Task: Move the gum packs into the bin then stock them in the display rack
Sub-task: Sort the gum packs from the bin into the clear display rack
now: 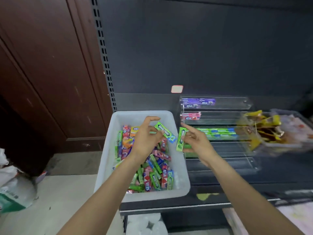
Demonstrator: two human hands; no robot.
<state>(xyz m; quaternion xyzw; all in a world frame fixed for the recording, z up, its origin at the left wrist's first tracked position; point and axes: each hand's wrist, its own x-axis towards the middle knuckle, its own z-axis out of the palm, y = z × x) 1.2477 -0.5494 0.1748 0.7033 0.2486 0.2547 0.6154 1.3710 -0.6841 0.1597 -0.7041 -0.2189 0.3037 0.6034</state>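
A white plastic bin point(179, 175) on the dark shelf holds several loose gum packs point(152, 173) in green, red, blue and orange. Above the bin my left hand point(145, 141) pinches a green Doublemint pack point(166, 133), tilted down to the right. My right hand point(196, 141) holds a second green Doublemint pack point(180, 139) upright, just left of the clear tiered display rack point(220, 150). In the rack, purple packs point(198, 102) fill the top tier's left end, pink packs point(191, 116) the second, and green and blue packs point(218, 134) the third. The lower tiers look bare.
A blurred tray of yellow-wrapped goods point(264, 128) stands right of the rack. A slotted shelf upright point(105, 65) and a brown wooden panel point(42, 73) rise at left. White and green bags point(15, 187) lie on the floor at lower left.
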